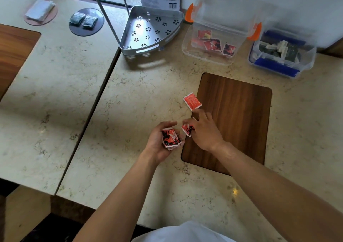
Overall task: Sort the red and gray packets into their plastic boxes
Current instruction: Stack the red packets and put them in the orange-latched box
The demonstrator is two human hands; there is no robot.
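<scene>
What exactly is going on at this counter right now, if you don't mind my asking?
A person is gathering red packets. The left hand cups a small stack of red packets, and the right hand pinches another red packet. One loose red packet lies at the wooden board's edge. The orange-latched box already holds red packets; the blue-latched box holds dark ones.

Bare tabletop point(148, 96) lies open across mid-frame toward the clear boxes point(219, 37) at upper right; only the metal corner rack point(150, 29) at upper centre stands beside that path.
</scene>
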